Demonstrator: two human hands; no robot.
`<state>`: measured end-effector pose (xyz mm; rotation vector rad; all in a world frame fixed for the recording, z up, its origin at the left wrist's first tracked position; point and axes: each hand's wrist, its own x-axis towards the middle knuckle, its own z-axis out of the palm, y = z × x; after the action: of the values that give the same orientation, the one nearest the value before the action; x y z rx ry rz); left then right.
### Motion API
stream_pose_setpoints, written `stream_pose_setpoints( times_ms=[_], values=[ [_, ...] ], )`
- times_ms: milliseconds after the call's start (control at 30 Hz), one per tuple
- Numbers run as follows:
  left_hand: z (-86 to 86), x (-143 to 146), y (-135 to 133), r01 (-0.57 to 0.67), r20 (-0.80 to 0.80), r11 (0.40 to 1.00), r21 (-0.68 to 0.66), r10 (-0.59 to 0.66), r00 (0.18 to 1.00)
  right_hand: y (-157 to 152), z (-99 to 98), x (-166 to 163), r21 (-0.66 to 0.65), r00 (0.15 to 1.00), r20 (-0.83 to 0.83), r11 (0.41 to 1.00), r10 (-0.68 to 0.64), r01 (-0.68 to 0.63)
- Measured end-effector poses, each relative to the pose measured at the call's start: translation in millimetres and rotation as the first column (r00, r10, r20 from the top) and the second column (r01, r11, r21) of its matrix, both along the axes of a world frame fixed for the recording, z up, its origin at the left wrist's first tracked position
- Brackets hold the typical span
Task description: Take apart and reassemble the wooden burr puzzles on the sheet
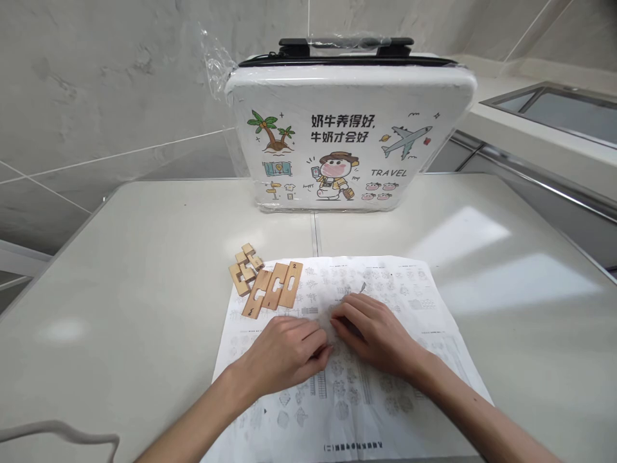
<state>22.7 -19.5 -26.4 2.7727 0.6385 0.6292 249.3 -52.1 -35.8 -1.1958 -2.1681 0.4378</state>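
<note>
My left hand (292, 350) rests on a large printed paper sheet (395, 437), its fingers curled in and the thumb pressed near the index finger. Beside it, a small gap away, my right hand (369, 326) lies on the same sheet, also loosely curled. Nothing shows in either hand. Just beyond my left hand lie three flat wooden puzzle pieces (276, 286) with cut-out notches and marked numbers, side by side on the sheet's upper left. Several smaller notched wooden pieces (242, 273) lie together behind them, partly over the paper's edge.
A white case (308, 96) with cartoon prints and a black handle, wrapped in clear plastic, stands at the back of the pale table (120, 289). A grey cord (62, 429) lies at the near left. A tiled wall (106, 77) rises behind.
</note>
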Motion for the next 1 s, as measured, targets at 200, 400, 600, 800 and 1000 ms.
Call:
stream_pose_setpoints(
  times_ms=[200,400,600,800,1000],
  values=[
    [1.4,0.2,0.4,-0.002,-0.006,1.000,0.000,0.002,1.000,0.1,-0.1,0.4,0.004,1.000,-0.001,1.000,0.000,0.000],
    [1.5,0.1,0.3,0.003,-0.005,1.000,-0.001,-0.003,1.000,0.0,0.1,0.4,0.016,1.000,-0.004,1.000,0.004,-0.004],
    [2.5,0.2,0.2,0.003,-0.010,1.000,-0.009,-0.003,1.000,0.1,-1.2,0.2,0.015,1.000,-0.002,1.000,0.001,-0.001],
    [3.6,0.4,0.2,0.010,-0.003,1.000,-0.015,-0.010,1.000,0.0,-1.3,0.0,0.010,1.000,-0.007,1.000,0.003,-0.003],
    [8.3,-2.0,6.0,-0.100,0.122,0.994,0.036,0.095,0.988,-0.1,-1.4,0.1,0.002,1.000,0.000,1.000,0.003,-0.003]
  ],
)
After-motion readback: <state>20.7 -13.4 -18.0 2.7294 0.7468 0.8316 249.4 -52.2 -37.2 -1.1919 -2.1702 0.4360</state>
